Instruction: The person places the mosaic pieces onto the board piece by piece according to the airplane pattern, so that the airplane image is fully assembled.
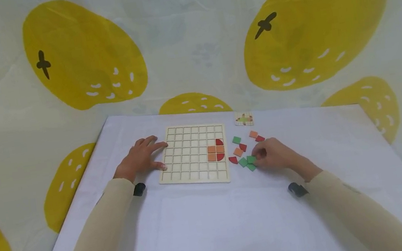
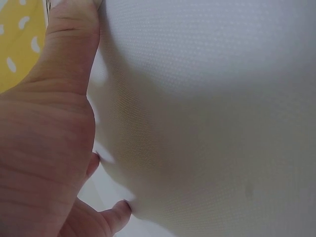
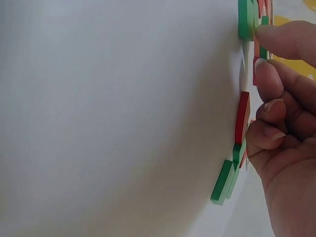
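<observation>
A pale square grid board lies on the table, with two red quarter-round tiles and several orange square tiles set in cells at its right side. My left hand is spread along the board's left edge, index finger and thumb touching it. My right hand has its fingers curled, and thumb and index fingertip pinch a green square tile among other green tiles. In the right wrist view, a red tile and a green tile lie beneath the curled fingers, hidden from the head view.
Loose orange, red and green tiles lie between the board and the right hand. A small pattern card is near the back edge of the white table. A lemon-print sheet hangs behind.
</observation>
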Demonstrator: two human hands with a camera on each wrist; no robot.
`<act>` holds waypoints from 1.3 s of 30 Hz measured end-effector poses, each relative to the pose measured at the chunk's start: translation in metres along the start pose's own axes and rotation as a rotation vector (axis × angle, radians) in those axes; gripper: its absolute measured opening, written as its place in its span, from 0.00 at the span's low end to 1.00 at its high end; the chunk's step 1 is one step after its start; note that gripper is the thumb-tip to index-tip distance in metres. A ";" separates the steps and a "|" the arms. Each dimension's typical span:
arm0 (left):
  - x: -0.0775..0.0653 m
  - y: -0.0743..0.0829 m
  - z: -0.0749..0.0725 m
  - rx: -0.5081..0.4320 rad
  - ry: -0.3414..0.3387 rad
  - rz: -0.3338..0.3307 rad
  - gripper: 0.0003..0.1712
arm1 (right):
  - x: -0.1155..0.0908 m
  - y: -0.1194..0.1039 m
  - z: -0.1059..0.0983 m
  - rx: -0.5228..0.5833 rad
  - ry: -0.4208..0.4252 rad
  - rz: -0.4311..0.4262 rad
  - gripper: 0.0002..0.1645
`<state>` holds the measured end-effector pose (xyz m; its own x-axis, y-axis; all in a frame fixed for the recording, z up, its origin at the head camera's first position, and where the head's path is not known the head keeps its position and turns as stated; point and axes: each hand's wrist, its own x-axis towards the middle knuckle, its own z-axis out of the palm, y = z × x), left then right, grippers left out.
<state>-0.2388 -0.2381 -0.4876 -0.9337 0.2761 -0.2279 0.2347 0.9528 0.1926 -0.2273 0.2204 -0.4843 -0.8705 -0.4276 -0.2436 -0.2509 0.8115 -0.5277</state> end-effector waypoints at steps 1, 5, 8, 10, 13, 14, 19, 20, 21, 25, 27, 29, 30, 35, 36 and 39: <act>0.000 0.000 0.000 -0.001 0.002 0.001 0.50 | 0.001 -0.001 0.000 0.001 -0.001 0.002 0.18; 0.001 0.002 0.000 0.002 0.002 0.001 0.50 | 0.004 -0.004 0.002 -0.005 0.002 -0.005 0.18; 0.001 0.003 0.000 -0.002 -0.001 -0.006 0.50 | 0.006 -0.006 0.004 -0.007 0.003 -0.015 0.18; 0.001 0.003 0.000 -0.004 -0.003 -0.007 0.50 | 0.007 -0.008 0.004 -0.006 0.001 -0.025 0.16; 0.002 0.003 0.000 -0.010 -0.010 -0.014 0.50 | 0.009 -0.010 0.005 -0.004 0.000 -0.042 0.15; 0.001 0.003 0.000 -0.010 -0.013 -0.014 0.50 | 0.010 -0.011 0.004 -0.002 -0.001 -0.048 0.14; 0.002 0.002 0.001 -0.009 -0.021 -0.014 0.50 | 0.014 -0.013 0.005 -0.011 -0.001 -0.058 0.15; 0.002 0.002 0.001 -0.006 -0.021 -0.014 0.50 | 0.014 -0.014 0.005 -0.011 -0.002 -0.058 0.15; 0.002 0.002 0.001 -0.004 -0.018 -0.014 0.50 | 0.015 -0.015 0.005 -0.013 -0.003 -0.055 0.15; 0.003 0.002 0.001 -0.003 -0.012 -0.022 0.50 | 0.017 -0.018 0.005 -0.021 0.003 -0.074 0.16; 0.004 0.002 0.001 -0.006 -0.012 -0.028 0.50 | 0.019 -0.019 0.006 -0.025 0.011 -0.093 0.15; 0.004 0.002 0.001 -0.004 -0.014 -0.027 0.50 | 0.021 -0.020 0.007 -0.023 0.018 -0.123 0.13; 0.004 0.002 0.001 -0.004 -0.015 -0.029 0.51 | 0.023 -0.021 0.008 -0.021 0.018 -0.135 0.12; 0.003 0.000 -0.001 -0.010 -0.015 -0.022 0.51 | 0.027 -0.028 0.011 0.022 0.017 -0.133 0.10; 0.003 0.000 -0.002 -0.018 -0.019 -0.021 0.51 | 0.028 -0.030 0.012 0.029 0.015 -0.125 0.10; 0.002 -0.001 -0.003 -0.021 -0.027 -0.005 0.51 | 0.029 -0.032 0.014 0.044 0.009 -0.122 0.11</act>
<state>-0.2418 -0.2392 -0.4857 -0.9273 0.2747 -0.2544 0.2240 0.9515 0.2110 -0.2391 0.1766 -0.4858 -0.8383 -0.5187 -0.1682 -0.3366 0.7349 -0.5887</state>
